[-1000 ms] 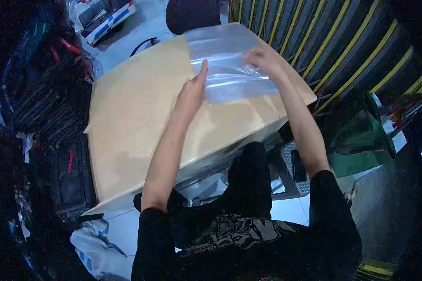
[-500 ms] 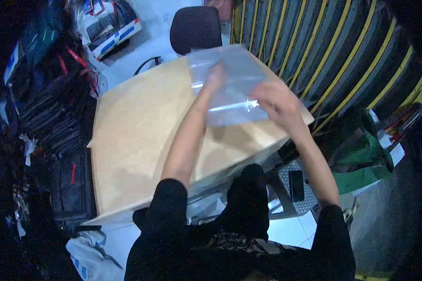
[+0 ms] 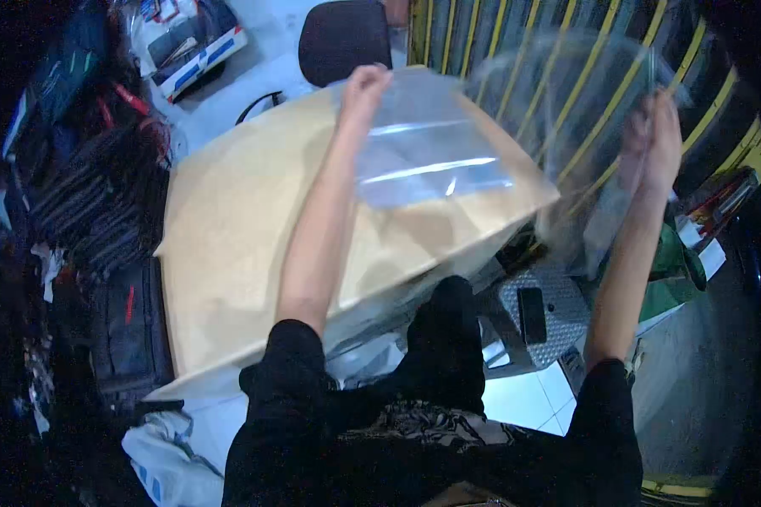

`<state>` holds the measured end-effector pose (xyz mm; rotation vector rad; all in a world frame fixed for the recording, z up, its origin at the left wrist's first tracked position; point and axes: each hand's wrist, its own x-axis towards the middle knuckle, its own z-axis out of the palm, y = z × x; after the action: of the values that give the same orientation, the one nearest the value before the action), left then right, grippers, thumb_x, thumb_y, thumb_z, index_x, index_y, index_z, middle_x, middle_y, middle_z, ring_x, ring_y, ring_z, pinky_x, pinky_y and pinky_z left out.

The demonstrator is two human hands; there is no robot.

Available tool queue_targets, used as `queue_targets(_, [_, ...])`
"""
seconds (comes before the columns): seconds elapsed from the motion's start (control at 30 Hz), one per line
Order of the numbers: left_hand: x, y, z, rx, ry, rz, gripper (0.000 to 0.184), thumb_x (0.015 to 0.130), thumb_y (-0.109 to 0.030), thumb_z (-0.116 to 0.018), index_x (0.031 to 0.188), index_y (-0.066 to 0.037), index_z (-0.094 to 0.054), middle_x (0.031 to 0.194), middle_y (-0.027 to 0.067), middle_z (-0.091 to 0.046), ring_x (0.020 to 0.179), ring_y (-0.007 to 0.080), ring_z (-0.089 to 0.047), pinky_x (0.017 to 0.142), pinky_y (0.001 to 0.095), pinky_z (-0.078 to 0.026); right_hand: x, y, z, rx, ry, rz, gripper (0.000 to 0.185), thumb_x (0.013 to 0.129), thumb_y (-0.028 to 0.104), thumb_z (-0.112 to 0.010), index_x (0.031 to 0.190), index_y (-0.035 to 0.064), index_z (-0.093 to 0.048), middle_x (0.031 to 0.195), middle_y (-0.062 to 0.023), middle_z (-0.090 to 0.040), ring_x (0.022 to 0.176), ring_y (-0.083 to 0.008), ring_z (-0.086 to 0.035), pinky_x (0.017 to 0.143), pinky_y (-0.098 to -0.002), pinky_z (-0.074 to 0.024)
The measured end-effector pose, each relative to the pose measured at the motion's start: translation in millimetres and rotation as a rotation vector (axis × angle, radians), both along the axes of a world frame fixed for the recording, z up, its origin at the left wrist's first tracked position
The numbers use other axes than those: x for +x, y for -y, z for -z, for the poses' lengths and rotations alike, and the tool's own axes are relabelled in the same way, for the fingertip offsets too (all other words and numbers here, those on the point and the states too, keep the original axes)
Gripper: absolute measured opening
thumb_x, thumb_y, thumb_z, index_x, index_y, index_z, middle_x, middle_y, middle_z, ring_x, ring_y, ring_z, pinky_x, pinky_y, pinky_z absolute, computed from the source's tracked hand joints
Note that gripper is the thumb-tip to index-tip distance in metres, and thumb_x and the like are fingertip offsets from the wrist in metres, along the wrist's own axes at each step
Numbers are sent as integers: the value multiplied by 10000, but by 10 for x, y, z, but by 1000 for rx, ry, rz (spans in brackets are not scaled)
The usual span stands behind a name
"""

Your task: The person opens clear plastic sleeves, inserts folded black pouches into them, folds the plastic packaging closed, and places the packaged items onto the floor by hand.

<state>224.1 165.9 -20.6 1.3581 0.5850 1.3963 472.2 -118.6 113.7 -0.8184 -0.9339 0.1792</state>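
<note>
Caption: raised clear plastic [image 3: 566,106] gripped in right hand [image 3: 658,139] at 2 o'clock, beyond the right edge of the table [image 3: 237,211].

Detail: seen blurred, spread from the right hand toward 1 o'clock and downward; right-hand fingers bent closed around it. At 12 o'clock, left hand [image 3: 363,93] placed at the upper-left corner of the flat clear plastic [image 3: 431,152], with fingers curled; cannot tell whether pinching it or only touching. At 1 o'clock, laid on the tabletop, with bright reflections across it. Just beyond the far table edge, near 12 o'clock, dark chair [image 3: 344,42]. At 4 o'clock, phone [image 3: 531,315] resting on textured stool [image 3: 568,308]. At 3 o'clock, green bag [image 3: 672,275], partly hidden behind the right forearm.
</note>
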Motion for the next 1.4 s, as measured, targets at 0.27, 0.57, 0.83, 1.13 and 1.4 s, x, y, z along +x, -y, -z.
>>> queue_targets(0.27, [-1725,1194,-363,231,-4,-201,183,854,-110,-637,981,12,-586,879,133,-664,754,151,-629,618,261,-495,270,-738,-738,-160,294,-4,430,886,317,-603,1229,60,-568,1099,-30,-629,933,-106,-611,715,-181,-471])
queue_targets(0.57, [-3075,2822,539,-325,-72,-706,164,843,-129,-661,901,22,-630,733,21,-590,588,67,-482,487,202,-338,-1272,-2656,-294,-313,1206,-179,305,892,295,-592,1049,39,-643,905,-29,-646,819,-108,-590,731,-271,-460])
queue_targets(0.83, [-3064,3554,674,-759,66,-593,163,839,-104,-649,869,55,-628,809,154,-660,741,186,-643,628,271,-515,-3442,-3831,1131,-227,1722,-276,246,856,279,-583,1004,87,-626,910,-165,-657,816,-337,-633,736,-412,-493])
queue_targets(1.13, [-2863,2915,773,-573,272,-799,134,862,-51,-621,804,60,-573,774,137,-636,723,197,-646,689,335,-566,-4108,-2578,917,-225,1452,-861,332,797,309,-662,966,26,-625,801,-110,-643,695,-208,-600,661,-318,-474])
queue_targets(1.4, [-2912,2576,710,-506,48,-920,239,853,-208,-667,813,2,-563,658,61,-585,481,105,-542,438,223,-457,-3308,-748,2047,-152,1520,-669,370,803,260,-625,1103,54,-557,1074,-123,-588,1034,-266,-567,851,-391,-483])
